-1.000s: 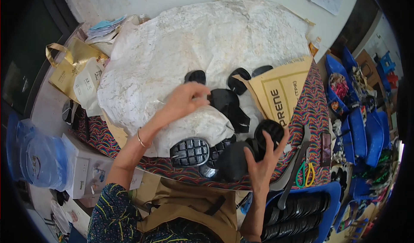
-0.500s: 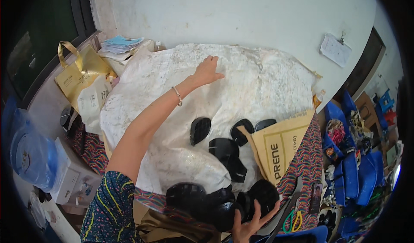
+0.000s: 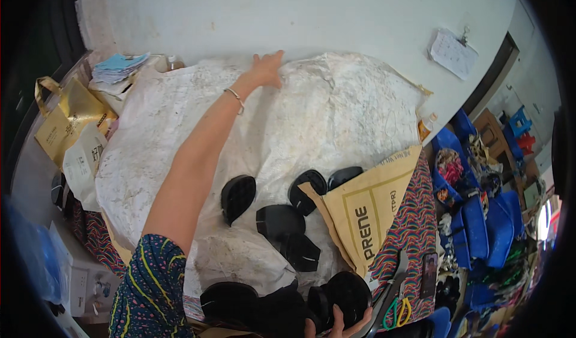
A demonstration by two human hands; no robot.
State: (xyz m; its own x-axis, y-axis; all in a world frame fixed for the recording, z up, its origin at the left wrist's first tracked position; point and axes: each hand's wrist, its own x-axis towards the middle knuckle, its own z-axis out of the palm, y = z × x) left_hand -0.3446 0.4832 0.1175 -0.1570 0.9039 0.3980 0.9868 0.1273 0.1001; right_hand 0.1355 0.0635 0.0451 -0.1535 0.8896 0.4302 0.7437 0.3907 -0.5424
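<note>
My left hand [image 3: 266,71] reaches to the far edge of a white woven plastic sheet [image 3: 336,116], fingers apart, nothing seen in them. Near the lower edge, my right hand [image 3: 343,325] curls its fingers around black shoe soles [image 3: 351,296]; its palm is out of view. More black soles [image 3: 231,305] lie heaped to the left of it, dark and hard to tell apart. Several loose ones lie on the sheet, among them a single sole [image 3: 238,197], an overlapping pair [image 3: 282,221] and another [image 3: 308,191] by a brown paper sack [image 3: 372,212].
A pair of scissors with green and yellow handles [image 3: 396,314] and a phone [image 3: 428,275] lie on the patterned cloth [image 3: 414,218] at right. Blue bins [image 3: 471,224] stand beyond. Left are a gold bag [image 3: 72,122] and stacked papers [image 3: 117,68]; a white wall [image 3: 288,14] closes the back.
My left hand has moved farther away, up to the sheet's far edge. The right hand stays at the soles. The whole view has shifted, so things appear farther left.
</note>
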